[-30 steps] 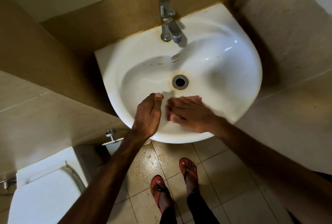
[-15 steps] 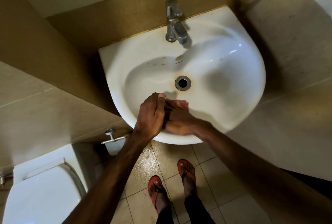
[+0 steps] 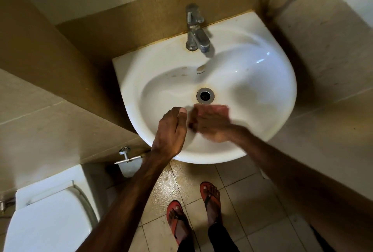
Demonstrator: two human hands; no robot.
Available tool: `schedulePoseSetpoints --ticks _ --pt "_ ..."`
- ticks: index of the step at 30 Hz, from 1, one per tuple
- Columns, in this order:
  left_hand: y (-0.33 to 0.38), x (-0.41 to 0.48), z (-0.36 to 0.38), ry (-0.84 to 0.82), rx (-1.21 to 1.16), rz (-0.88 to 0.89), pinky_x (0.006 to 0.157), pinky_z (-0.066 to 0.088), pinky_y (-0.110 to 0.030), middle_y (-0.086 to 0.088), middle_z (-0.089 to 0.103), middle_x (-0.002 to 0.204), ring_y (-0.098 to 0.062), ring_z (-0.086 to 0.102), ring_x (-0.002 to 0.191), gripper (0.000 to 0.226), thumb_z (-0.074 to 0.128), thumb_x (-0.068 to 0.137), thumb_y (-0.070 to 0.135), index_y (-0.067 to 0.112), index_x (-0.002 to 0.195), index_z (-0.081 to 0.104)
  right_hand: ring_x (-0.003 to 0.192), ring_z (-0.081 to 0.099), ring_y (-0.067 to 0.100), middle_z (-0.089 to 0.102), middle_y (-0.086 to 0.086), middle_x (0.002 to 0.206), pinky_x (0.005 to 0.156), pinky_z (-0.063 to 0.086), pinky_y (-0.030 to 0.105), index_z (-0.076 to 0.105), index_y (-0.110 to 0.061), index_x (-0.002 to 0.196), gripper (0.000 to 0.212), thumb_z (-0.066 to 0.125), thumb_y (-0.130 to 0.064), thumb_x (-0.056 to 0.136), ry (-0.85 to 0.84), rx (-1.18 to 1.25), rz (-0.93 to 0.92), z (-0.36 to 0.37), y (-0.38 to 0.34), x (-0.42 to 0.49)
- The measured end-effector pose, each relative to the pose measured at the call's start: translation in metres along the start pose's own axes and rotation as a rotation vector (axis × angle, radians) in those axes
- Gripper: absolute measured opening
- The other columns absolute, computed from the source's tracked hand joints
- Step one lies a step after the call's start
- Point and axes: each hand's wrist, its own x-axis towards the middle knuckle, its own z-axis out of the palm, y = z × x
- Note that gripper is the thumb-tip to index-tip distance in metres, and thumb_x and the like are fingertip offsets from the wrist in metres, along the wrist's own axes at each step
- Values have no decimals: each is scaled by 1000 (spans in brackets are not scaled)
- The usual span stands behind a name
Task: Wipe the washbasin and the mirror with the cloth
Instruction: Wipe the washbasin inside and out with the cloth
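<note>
The white washbasin [image 3: 262, 94] hangs on the tan wall, with brown stains around its drain [image 3: 205, 95] and below the chrome tap [image 3: 194, 29]. My right hand [image 3: 216, 126] is blurred by motion and lies flat on a reddish cloth [image 3: 219, 108] on the bowl's near slope, just below the drain. Only the cloth's edges show past my fingers. My left hand [image 3: 170, 130] rests on the basin's front left rim with loosely curled fingers and a raised thumb, holding nothing. The mirror is out of view.
A white toilet [image 3: 46, 215] stands at the lower left, and a chrome wall fitting [image 3: 126, 155] sits beside it under the basin. My feet in red sandals [image 3: 177, 221] stand on wet beige floor tiles. Beige walls close in on both sides.
My right hand slid the cloth left until it met my left hand, then moved back to the right. My left hand stayed on the rim.
</note>
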Motion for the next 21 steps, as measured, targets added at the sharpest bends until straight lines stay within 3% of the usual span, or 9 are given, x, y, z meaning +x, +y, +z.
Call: schedulePoseSetpoints --ticks 2,4,7,9,11,14,16,18,21 --pt "-4 0 0 -9 14 35 82 46 -37 -8 65 89 -24 59 84 39 31 108 26 4 98 62 159 12 33 24 9 169 126 13 61 37 -25 157 61 39 -39 98 -99 164 -30 3 -39 12" --pt "-7 2 1 -22 16 47 84 46 -40 -7 65 90 -25 60 87 41 29 108 29 6 99 62 157 17 36 32 14 165 126 13 62 47 -13 152 61 44 -31 94 -106 259 -88 -4 -54 14" --pt "-4 0 1 -14 -5 72 85 46 -31 -7 66 92 -23 60 88 38 32 108 25 5 102 64 156 22 30 35 6 164 127 16 58 48 -26 150 57 29 -48 100 -46 132 -207 -2 -16 8" --pt "-4 -2 2 12 -14 65 82 42 -24 -6 65 89 -21 58 85 37 35 107 25 3 103 64 152 32 21 43 -6 159 122 28 53 51 -38 146 58 22 -56 99 54 -17 -92 -7 31 -3" --pt "-5 -2 4 30 -30 57 80 40 -23 -2 60 85 -18 54 79 38 36 106 27 2 101 63 150 35 20 45 -9 157 120 26 47 55 -39 145 67 17 -59 92 81 -49 87 -12 69 -20" --pt "-7 0 7 40 -28 55 78 37 -23 6 51 80 -14 47 74 36 36 106 27 4 96 61 151 32 22 41 -9 157 119 23 48 55 -40 142 42 35 -44 105 87 -29 219 -22 69 -30" --pt "-5 0 8 52 -22 77 78 41 -28 6 52 83 -16 49 76 34 36 106 26 6 97 61 148 43 22 53 -6 151 123 31 47 62 -38 137 46 29 -46 107 92 7 148 -11 35 -16" --pt "-6 0 7 38 10 92 83 47 -34 3 58 90 -19 55 84 32 35 107 24 7 102 61 154 33 30 45 6 161 126 28 52 53 -30 150 69 16 -56 98 52 106 22 4 -10 4" --pt "-9 -1 5 -20 19 111 93 48 -40 -6 64 99 -26 60 95 34 33 106 25 7 109 61 155 26 34 45 14 159 127 18 57 57 -12 145 53 47 -29 96 3 219 -106 0 -52 8"
